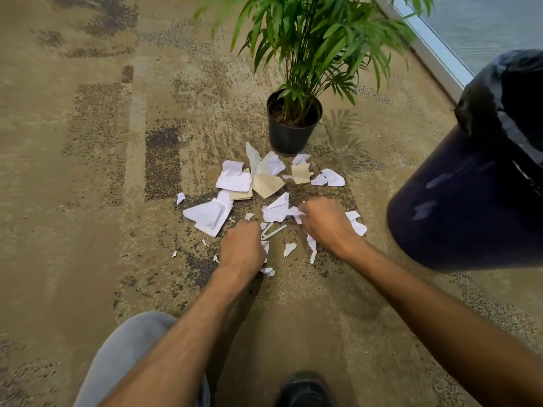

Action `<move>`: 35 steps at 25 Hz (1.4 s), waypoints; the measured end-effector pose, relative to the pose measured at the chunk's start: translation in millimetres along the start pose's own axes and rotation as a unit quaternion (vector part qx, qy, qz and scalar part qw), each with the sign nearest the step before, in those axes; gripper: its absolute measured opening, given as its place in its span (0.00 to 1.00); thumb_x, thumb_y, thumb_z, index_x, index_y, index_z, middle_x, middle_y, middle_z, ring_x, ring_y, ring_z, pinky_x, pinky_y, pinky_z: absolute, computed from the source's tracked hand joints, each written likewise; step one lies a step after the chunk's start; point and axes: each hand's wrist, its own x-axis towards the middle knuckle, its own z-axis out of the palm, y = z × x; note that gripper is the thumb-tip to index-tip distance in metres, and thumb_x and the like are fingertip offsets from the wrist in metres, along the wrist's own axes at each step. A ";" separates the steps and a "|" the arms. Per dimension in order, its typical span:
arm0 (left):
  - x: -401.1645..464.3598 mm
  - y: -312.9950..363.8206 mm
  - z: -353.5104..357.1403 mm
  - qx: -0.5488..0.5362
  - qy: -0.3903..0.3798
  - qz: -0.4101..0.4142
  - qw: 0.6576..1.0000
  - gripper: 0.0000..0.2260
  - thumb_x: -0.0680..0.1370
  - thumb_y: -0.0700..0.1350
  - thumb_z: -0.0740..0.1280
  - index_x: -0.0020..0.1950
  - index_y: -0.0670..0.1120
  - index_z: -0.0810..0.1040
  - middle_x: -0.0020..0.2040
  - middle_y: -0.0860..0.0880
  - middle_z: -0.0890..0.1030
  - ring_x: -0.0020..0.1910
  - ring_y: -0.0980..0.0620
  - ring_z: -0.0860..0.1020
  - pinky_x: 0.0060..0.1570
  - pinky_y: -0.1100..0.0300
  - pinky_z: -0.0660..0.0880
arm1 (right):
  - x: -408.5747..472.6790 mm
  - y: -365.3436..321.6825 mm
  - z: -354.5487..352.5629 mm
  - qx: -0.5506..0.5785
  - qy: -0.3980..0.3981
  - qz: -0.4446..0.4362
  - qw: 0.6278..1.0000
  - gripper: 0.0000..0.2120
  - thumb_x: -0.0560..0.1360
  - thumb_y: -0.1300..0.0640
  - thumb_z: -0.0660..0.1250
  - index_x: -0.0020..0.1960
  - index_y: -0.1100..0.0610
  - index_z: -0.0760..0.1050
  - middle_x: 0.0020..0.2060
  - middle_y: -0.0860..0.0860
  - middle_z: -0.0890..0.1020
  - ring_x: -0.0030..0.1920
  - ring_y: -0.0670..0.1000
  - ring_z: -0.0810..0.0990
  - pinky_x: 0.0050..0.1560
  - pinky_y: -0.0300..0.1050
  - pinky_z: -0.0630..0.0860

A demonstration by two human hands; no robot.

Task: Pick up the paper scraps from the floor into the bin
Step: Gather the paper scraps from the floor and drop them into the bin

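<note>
Several white and tan paper scraps point(235, 179) lie scattered on the carpet in front of a potted plant. My left hand point(241, 248) is down on the floor at the near edge of the pile, fingers curled over small white scraps point(266, 245). My right hand point(324, 223) is to its right, fingers curled and pinching a crumpled white scrap point(277, 211). The dark blue bin point(470, 195) with a black liner stands at the right, close beside my right forearm.
A black pot point(291, 133) with a green leafy plant stands just behind the scraps. A window frame point(435, 51) runs along the far right. My grey-trousered knee point(129, 348) and black shoe point(305, 389) are at the bottom. Patterned carpet stretches away to the left.
</note>
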 end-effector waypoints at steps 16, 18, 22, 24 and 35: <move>55.0 -2.2 9.5 -0.087 0.056 0.117 0.988 0.05 0.76 0.48 0.68 0.47 0.47 0.78 0.57 0.49 0.75 0.55 0.48 0.71 0.49 0.51 0.71 | -17.4 75.7 -16.2 -0.076 0.012 0.156 0.985 0.07 0.79 0.62 0.61 0.48 0.60 0.78 0.36 0.54 0.78 0.38 0.56 0.79 0.38 0.50 0.78; 60.1 -1.1 14.3 -0.064 0.021 0.132 0.989 0.04 0.76 0.47 0.68 0.47 0.47 0.76 0.63 0.49 0.72 0.60 0.48 0.69 0.56 0.49 0.71 | -22.5 74.5 -9.3 -0.068 -0.025 0.127 0.989 0.08 0.81 0.60 0.61 0.56 0.58 0.77 0.42 0.55 0.79 0.41 0.55 0.79 0.42 0.50 0.79; 60.4 8.8 18.0 -0.062 0.023 0.158 0.985 0.04 0.73 0.44 0.70 0.43 0.46 0.76 0.50 0.50 0.77 0.50 0.48 0.74 0.43 0.53 0.71 | -36.3 71.2 -5.6 -0.046 -0.081 0.074 0.993 0.16 0.82 0.54 0.58 0.68 0.55 0.73 0.55 0.55 0.77 0.46 0.53 0.78 0.44 0.45 0.76; 59.8 12.4 16.9 -0.070 0.032 0.148 0.986 0.04 0.71 0.43 0.71 0.42 0.47 0.77 0.42 0.51 0.78 0.44 0.49 0.75 0.37 0.56 0.68 | -45.3 72.0 -6.0 -0.031 -0.114 0.063 0.991 0.21 0.82 0.52 0.56 0.74 0.56 0.65 0.66 0.57 0.71 0.57 0.56 0.77 0.56 0.51 0.77; 59.5 -3.7 -16.4 -0.138 0.028 0.021 0.990 0.19 0.69 0.46 0.75 0.57 0.50 0.74 0.47 0.47 0.79 0.47 0.45 0.76 0.44 0.50 0.77 | -41.7 60.9 -5.8 0.099 -0.033 0.033 0.994 0.15 0.80 0.60 0.61 0.65 0.54 0.77 0.56 0.55 0.80 0.44 0.50 0.81 0.46 0.46 0.81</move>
